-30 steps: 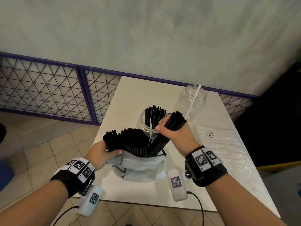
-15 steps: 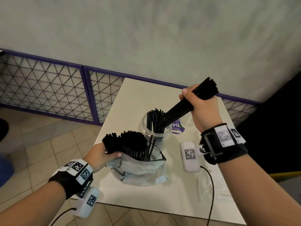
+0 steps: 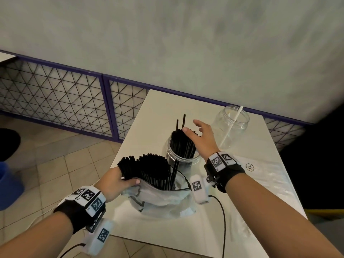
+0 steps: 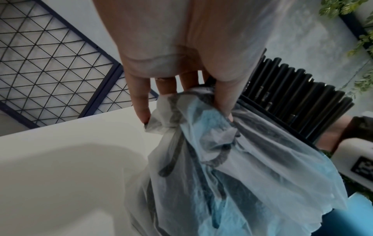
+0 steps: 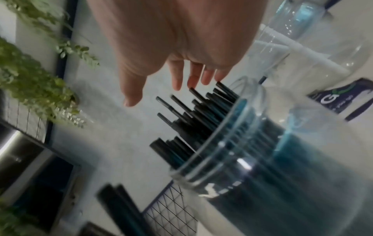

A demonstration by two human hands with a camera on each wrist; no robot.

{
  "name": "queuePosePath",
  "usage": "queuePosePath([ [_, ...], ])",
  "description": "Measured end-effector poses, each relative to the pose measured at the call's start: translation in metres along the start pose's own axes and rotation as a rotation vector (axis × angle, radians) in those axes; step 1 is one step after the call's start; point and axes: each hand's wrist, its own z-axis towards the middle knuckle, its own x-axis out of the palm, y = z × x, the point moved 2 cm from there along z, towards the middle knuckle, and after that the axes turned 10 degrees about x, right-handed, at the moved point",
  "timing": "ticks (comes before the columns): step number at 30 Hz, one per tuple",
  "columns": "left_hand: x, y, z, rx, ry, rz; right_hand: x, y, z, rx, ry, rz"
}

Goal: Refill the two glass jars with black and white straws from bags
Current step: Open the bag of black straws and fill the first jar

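Observation:
A glass jar packed with black straws stands mid-table. My right hand hovers over the straw tops with straight, spread fingers and holds nothing. A clear plastic bag of black straws stands near the table's front. My left hand grips the bag's rim on its left side. A second glass jar at the back right holds one white straw.
A flat clear bag of white straws lies on the right side of the white table. A purple-framed wire fence and a grey wall run behind. Tiled floor lies to the left, with a blue bucket.
My right hand pulled a bunch of black straws out of the bag, carried it up over the jar and let it go inside; the hand is now empty. The left hand stayed on the bag.

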Motion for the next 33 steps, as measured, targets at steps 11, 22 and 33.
queuePosePath([
  [11, 0.000, -0.002, -0.001, -0.008, -0.015, -0.002, 0.020, 0.000, -0.002, -0.158, 0.091, -0.241],
  [22, -0.001, -0.007, -0.005, -0.016, -0.022, -0.027, 0.046, 0.009, 0.018, -0.260, 0.100, -0.407],
  [33, -0.004, -0.010, -0.004, -0.015, -0.015, -0.010, 0.038, 0.004, 0.015, -0.331, -0.092, -0.175],
])
